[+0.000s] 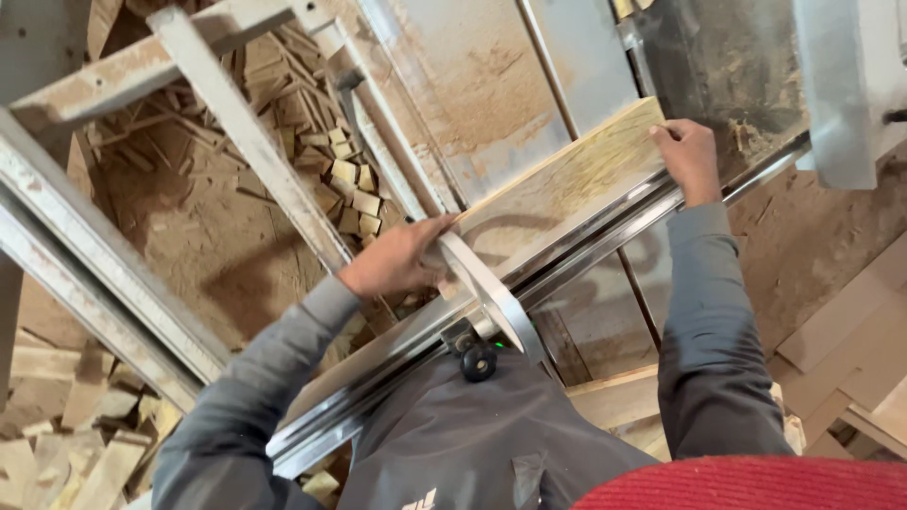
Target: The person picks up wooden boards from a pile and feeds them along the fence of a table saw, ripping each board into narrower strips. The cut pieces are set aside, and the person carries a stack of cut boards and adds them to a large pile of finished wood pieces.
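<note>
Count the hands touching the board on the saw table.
2. The left hand presses the near end of the board, beside the curved metal guard. The right hand grips the far corner. No other hands show.

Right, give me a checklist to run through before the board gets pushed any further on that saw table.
1. Left hand on the near end of the wooden board: ok.
2. Right hand on the board's far corner: ok.
3. Board lying flat along the metal guide rail: ok.
4. Position of the blade relative to the fingers: cannot tell, no blade visible.
5. Floor footing: not ok, wood offcuts and sawdust piled beside the machine.
6. Black knob tightened: cannot tell.
</note>
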The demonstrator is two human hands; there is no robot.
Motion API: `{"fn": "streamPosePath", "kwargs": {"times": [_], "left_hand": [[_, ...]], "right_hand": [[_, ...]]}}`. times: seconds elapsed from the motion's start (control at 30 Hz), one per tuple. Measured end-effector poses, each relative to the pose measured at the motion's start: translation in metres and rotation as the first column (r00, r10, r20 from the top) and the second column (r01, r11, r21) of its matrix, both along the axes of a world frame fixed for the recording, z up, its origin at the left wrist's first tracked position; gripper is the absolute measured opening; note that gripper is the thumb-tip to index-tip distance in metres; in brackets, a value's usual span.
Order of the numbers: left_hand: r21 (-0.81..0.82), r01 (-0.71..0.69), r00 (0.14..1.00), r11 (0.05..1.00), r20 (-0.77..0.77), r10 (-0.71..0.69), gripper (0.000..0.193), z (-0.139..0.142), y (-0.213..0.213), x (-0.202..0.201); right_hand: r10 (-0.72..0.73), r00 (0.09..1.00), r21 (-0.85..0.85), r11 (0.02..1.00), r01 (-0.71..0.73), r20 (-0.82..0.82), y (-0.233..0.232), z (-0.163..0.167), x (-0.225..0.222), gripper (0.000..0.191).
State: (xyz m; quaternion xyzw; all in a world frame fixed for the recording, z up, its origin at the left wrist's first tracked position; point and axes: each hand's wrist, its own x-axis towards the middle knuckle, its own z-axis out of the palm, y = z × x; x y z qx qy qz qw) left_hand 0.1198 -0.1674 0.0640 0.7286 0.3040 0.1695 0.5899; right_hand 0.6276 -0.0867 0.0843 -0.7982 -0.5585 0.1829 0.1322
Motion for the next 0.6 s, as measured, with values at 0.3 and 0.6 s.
{"fn": "streamPosePath", "kwargs": {"times": [0.3,0.6], "left_hand": [[-0.019,-0.187,0.977,0.982,-0.107,0.184,0.086,-0.008,-0.016,0.024],[0.127,0.140,0.987,0.982,-0.095,-0.128,0.090,-0.020,0.015,0.008]], "right_hand": [[-0.092,0.995,-0.059,0.994,0.093,0.027,-0.002,0.004,-0.003,0.037],[-0.038,0.988,-0.012,0.999,0.040,0.151,-0.002,0.013,-0.013,0.032]]}}
